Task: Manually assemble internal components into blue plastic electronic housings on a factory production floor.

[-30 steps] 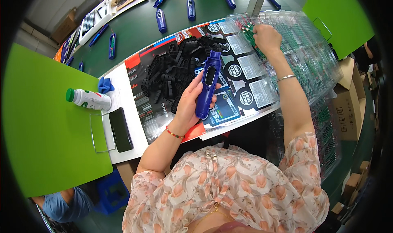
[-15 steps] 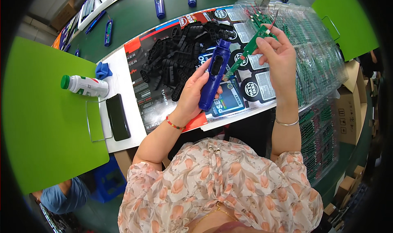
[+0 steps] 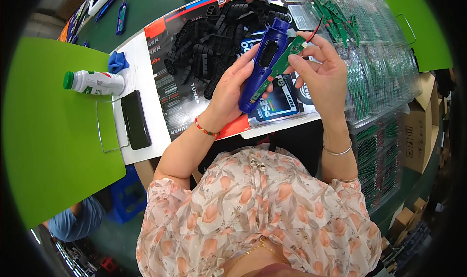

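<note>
My left hand (image 3: 232,85) is closed round a dark blue plastic housing (image 3: 255,82), tilted with its narrower end up and to the right. An oval opening shows in its face. Between the thumb and fingers of my right hand (image 3: 318,70) is a long green circuit board (image 3: 288,55) with a white connector and red and black wires at its upper end. The board's lower end lies over the lower part of the housing. Just beyond my left hand is a heap of black ribbed plastic pieces (image 3: 199,53).
Clear plastic trays (image 3: 384,77) of green boards stand at right, with loose wired boards (image 3: 333,19) on top. At left are a phone (image 3: 135,120), a white bottle (image 3: 99,83), a blue crumpled piece (image 3: 117,62) and a green panel (image 3: 58,131). A cardboard box (image 3: 421,126) stands far right.
My right hand has brought the circuit board down and left, so its lower end now overlaps the housing. My left hand has raised the housing slightly. The whole view has shifted somewhat.
</note>
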A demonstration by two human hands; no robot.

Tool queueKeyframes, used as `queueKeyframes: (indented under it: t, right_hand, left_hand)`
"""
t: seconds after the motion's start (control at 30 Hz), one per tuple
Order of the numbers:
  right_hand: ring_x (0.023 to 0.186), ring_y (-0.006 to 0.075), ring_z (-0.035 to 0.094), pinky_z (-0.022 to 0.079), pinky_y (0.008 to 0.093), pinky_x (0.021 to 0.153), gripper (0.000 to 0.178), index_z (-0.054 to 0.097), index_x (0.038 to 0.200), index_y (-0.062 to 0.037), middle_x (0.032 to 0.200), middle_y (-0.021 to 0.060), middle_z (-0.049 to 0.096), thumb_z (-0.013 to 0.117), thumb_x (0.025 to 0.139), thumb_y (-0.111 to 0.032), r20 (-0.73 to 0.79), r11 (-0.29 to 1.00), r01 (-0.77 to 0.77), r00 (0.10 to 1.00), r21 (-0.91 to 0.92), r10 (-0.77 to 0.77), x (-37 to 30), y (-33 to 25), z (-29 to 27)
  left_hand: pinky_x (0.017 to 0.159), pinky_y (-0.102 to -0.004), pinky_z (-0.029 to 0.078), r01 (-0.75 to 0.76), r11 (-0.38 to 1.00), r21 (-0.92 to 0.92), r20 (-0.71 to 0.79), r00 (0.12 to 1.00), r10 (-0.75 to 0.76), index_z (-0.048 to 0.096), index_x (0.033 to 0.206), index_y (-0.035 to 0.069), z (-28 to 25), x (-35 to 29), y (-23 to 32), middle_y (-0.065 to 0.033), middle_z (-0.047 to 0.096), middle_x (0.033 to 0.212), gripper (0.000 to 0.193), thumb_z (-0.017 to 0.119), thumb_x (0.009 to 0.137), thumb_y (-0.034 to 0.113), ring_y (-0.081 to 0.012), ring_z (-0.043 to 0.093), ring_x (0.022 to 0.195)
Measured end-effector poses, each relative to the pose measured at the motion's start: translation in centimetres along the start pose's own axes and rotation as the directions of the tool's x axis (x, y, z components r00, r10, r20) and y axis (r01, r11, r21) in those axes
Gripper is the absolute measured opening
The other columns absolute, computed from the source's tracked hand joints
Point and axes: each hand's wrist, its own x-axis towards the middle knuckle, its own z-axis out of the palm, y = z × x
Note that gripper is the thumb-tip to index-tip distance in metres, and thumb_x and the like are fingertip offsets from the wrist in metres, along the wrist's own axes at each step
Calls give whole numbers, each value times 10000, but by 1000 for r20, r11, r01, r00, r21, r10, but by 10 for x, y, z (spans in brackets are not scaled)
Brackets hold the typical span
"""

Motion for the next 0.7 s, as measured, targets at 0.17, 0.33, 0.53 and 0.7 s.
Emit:
queueKeyframes:
  t: [0.17, 0.33, 0.53, 0.7]
  right_hand:
    - [717, 99, 674, 478, 172, 476, 412, 559, 1262, 7, 889, 53, 643, 669, 864, -2, 20, 999, -4, 1000, 49, 3, -4, 11, 6]
    - [717, 109, 677, 464, 174, 450, 412, 556, 1265, 15, 860, 62, 651, 668, 869, -11, 48, 999, -30, 998, 32, 29, -4, 16, 7]
    - [717, 128, 693, 434, 171, 428, 401, 560, 1260, 16, 834, 69, 661, 663, 876, -31, 75, 998, -55, 996, 34, 53, 0, 17, 3]
    - [710, 118, 690, 408, 166, 419, 398, 570, 1255, 10, 781, 56, 662, 671, 875, -54, 88, 995, -90, 992, 35, 87, 2, 19, 5]
  left_hand:
    - [681, -318, 529, -11, 1000, 26, 21, 1000, 10, 269, 1507, 81, -2, 2, -2, -130, 598, 1151, 521, 409, 1028, 231, -201, 616, 838]
    - [693, -322, 535, -17, 999, 26, 30, 999, 17, 281, 1504, 85, -5, 2, -3, -131, 594, 1187, 521, 424, 1023, 228, -196, 624, 849]
    - [690, -317, 540, -9, 999, 32, 11, 1000, 9, 293, 1497, 73, -3, 2, -2, -138, 592, 1213, 520, 439, 1020, 219, -199, 630, 841]
    - [687, -316, 541, -29, 998, 59, -12, 999, 29, 326, 1482, 65, -4, 2, -2, -139, 612, 1172, 499, 444, 1018, 205, -204, 637, 809]
